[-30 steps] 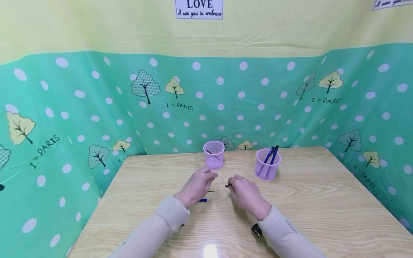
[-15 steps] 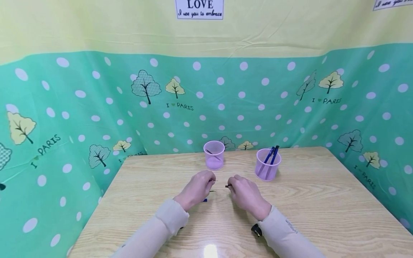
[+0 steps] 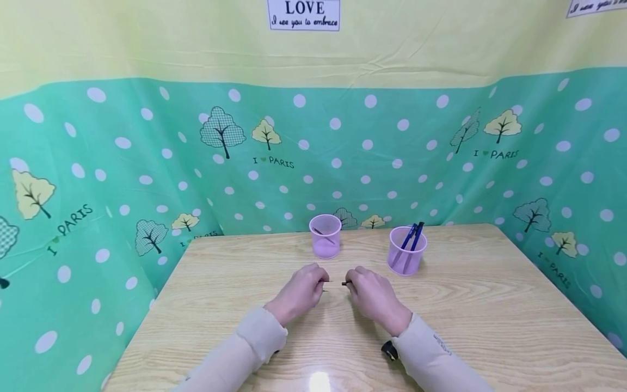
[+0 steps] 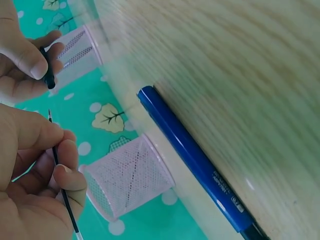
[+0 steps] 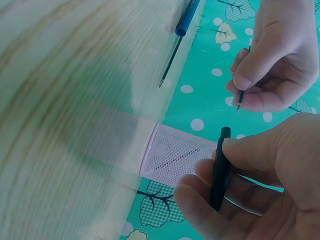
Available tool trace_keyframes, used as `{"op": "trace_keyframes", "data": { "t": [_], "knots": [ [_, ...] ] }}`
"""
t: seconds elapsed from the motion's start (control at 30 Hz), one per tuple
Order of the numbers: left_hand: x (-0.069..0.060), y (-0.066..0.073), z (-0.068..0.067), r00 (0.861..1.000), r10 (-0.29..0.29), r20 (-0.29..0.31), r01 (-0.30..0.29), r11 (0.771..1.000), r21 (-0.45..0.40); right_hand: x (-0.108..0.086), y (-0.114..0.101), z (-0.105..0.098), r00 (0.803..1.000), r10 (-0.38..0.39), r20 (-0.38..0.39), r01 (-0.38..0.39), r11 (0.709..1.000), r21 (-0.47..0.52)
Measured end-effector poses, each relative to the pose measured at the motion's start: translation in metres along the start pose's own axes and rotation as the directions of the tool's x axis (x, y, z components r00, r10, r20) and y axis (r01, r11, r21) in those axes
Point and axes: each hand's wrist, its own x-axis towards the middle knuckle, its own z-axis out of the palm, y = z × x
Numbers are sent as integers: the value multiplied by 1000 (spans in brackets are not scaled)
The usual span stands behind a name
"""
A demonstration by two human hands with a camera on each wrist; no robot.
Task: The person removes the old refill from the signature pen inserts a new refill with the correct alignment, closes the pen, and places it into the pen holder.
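My left hand (image 3: 300, 288) pinches a thin dark pen refill (image 4: 68, 206) between thumb and fingers, its metal tip pointing at the other hand. Opposite it, my right hand (image 3: 374, 296) holds a short black pen section (image 5: 220, 170), with ridges near one end, between thumb and fingers. A small gap separates refill tip and black section. Below the left hand, a blue pen barrel (image 4: 192, 155) lies on the table. A second refill (image 5: 171, 62) lies in line with the barrel's end; whether it sits inside is unclear. From the head view, the left hand hides the barrel.
Behind the hands stands a lilac mesh pen cup (image 3: 325, 249) with a thin dark stick inside. Further right, a wider lilac cup (image 3: 403, 264) holds blue pens (image 3: 415, 235). Both stand on the wooden table (image 3: 490, 305), near the patterned cloth (image 3: 313, 179) at the back.
My left hand has moved down and slightly towards me from near the left cup, and the refill tip now shows beyond its fingers, facing the black section. The right hand has stayed still.
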Motion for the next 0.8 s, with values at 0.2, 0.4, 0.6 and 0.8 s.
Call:
{"op": "trace_keyframes", "data": {
  "t": [0.2,0.4,0.6,0.8],
  "knots": [
    [-1,2,4,1000,-11,12,10,1000,20,0,0,1,1000,-1,-11,1,1000,0],
    [-2,3,5,1000,-10,26,9,1000,28,-1,-1,1,1000,0,-6,0,1000,7],
    [-2,5,6,1000,2,27,-3,999,34,-1,-2,0,1000,-3,-15,3,1000,4],
    [0,5,9,1000,10,27,-11,999,30,0,-2,0,1000,-2,-5,2,1000,-2]
  ]
}}
